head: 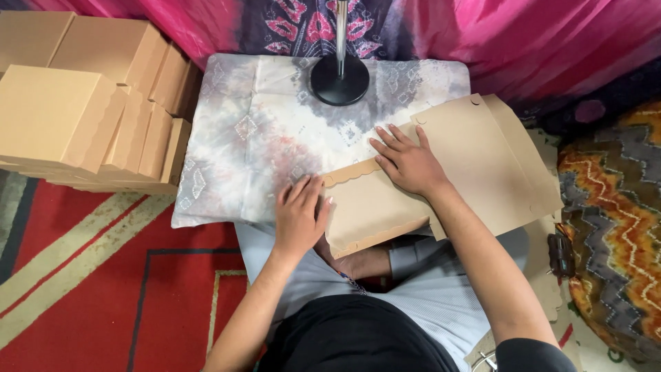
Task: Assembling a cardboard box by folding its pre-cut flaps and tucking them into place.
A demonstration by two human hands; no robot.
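Observation:
A flat brown cardboard box blank [475, 162] with a scalloped flap lies across a low table covered in a grey tie-dye cloth [255, 138]. My left hand [300, 215] presses flat on the scalloped flap's left edge, fingers together. My right hand [407, 162] lies palm down on the blank near its fold, fingers spread. Neither hand grips anything. The blank's near edge hangs over my lap.
Several folded brown cardboard boxes [76, 103] are stacked at the left. A black round stand base with a metal pole [339, 77] stands on the table's far edge. More flat blanks lie under the right side. A red patterned rug [103, 275] covers the floor, and a colourful cushion [613, 227] sits at right.

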